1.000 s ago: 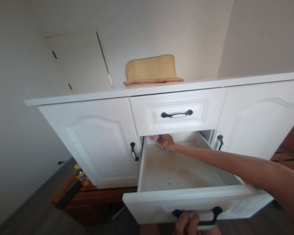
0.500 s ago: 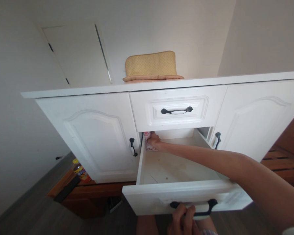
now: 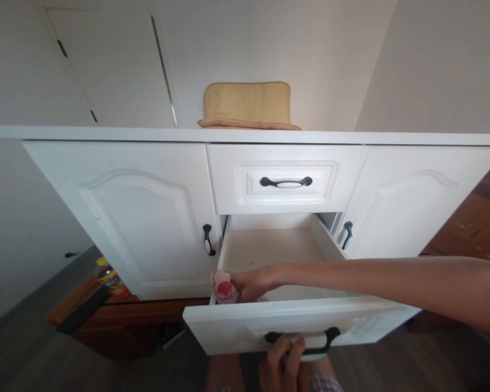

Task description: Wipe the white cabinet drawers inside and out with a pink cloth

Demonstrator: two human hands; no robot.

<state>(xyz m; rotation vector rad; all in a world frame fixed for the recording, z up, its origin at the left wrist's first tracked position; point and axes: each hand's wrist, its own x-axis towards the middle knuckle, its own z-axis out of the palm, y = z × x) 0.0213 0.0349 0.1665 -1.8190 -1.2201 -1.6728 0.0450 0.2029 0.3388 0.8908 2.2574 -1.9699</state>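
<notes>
- Nearest me, the left hand (image 3: 283, 366) has its fingers (image 3: 278, 351) curled shut around the black drawer handle (image 3: 330, 335), which sits on the front panel of the lower drawer (image 3: 237, 326).
- The drawer stands pulled well out of the white cabinet (image 3: 106, 133). Its pale floor shows faint stains and nothing else I can see.
- The right hand (image 3: 251, 283) reaches in from the right, over the drawer's near left corner. Its fingers pinch a bunched pink-and-white cloth (image 3: 224, 287), which pokes past the drawer's left wall.
- My guess at the risks: if the left hand shoves the drawer in while the right arm lies across it, the wrist could be caught under the upper drawer (image 3: 286, 179). A loose pinch could drop the cloth over the side to the floor. A further tug might pull the drawer off its runners.
- Low on the left, a bottle (image 3: 108, 275) stands on a dark wooden ledge.
- Further back, closed doors flank the drawers, the left door (image 3: 134, 218) and the right door (image 3: 408, 207).
- Farthest, a yellow folded pad (image 3: 247, 103) rests on the cabinet against the wall.
</notes>
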